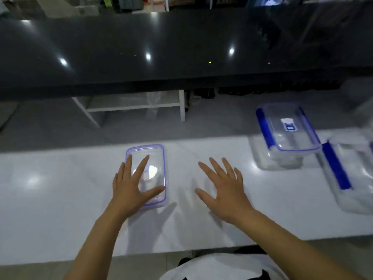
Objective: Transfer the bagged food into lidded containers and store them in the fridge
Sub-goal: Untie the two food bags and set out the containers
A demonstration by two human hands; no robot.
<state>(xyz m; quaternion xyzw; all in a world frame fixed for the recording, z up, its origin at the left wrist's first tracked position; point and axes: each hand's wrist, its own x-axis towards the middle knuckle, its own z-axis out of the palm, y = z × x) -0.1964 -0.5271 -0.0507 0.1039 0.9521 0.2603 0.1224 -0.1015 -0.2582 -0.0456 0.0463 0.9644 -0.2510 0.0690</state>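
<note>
A clear lid with a blue rim (156, 158) lies flat on the white counter (60, 188). My left hand (131, 188) rests on it with fingers spread. My right hand (222, 186) hovers open over the bare counter to the right of the lid, holding nothing. At the right stands a clear lidded container with blue clips (286, 132), resting on a bag of white food (264, 158). Another bag of white food with a blue strip (351, 178) lies at the far right edge.
A raised glossy black counter (181, 47) runs across the far side. Beyond the white counter is a grey floor with a white frame (133, 107). The near edge of the white counter is close to my body.
</note>
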